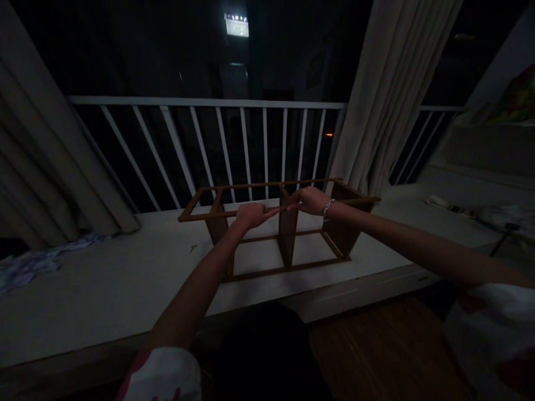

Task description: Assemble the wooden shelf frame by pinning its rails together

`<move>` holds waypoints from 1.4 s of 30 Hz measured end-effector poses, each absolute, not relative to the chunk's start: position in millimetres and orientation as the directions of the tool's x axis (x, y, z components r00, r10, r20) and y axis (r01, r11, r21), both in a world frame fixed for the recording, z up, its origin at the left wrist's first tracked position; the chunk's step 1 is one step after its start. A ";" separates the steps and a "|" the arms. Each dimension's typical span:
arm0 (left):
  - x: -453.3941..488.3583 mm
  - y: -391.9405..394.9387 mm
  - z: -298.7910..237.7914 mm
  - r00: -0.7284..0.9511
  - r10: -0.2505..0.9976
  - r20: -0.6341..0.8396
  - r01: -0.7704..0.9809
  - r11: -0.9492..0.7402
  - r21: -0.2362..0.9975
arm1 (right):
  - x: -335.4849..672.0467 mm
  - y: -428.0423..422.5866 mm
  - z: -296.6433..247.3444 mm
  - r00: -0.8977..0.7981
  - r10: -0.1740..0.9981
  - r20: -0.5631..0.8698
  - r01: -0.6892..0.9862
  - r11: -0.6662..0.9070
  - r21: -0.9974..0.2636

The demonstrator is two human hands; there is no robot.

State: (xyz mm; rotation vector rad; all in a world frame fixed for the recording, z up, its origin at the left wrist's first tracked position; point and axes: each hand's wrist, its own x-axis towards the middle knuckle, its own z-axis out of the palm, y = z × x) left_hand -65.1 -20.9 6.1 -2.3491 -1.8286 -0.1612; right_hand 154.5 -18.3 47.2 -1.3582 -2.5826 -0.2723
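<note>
A brown wooden shelf frame (288,245) lies on its side on the white window ledge, with panels across its ends and middle. My left hand (252,215) is closed on its near upper rail, the index finger stretched along the wood toward the middle panel. My right hand (310,200), with a bracelet (328,208) at the wrist, is at the spot where that rail meets the middle panel. Its fingertips are pinched together; whatever is between them is too small and dark to make out.
Small thin pieces (193,248) lie on the ledge (125,295) left of the frame. A white railing (217,103) stands behind, before a dark window. Curtains hang left (50,139) and right (384,83). Crumpled cloth (37,264) lies far left. Below is a wooden floor (368,351).
</note>
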 end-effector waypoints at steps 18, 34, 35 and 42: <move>-64.6 -16.9 3.8 0.240 0.952 0.190 0.970 -0.231 -0.071 | 147.0 -14.7 48.2 -0.516 0.812 0.274 0.857 0.489 0.165; -64.1 -21.6 6.7 0.242 0.946 0.215 0.970 -0.233 -0.066 | 142.2 -13.6 44.7 -0.522 0.801 0.294 0.851 0.463 0.248; -64.1 -22.3 7.0 0.237 0.948 0.212 0.971 -0.229 -0.064 | 143.9 -13.0 46.0 -0.569 0.775 0.275 0.819 0.506 0.270; -64.7 -23.8 5.2 0.242 0.948 0.205 0.970 -0.234 -0.061 | 157.3 -8.3 61.0 -0.841 0.541 0.005 0.485 0.750 0.450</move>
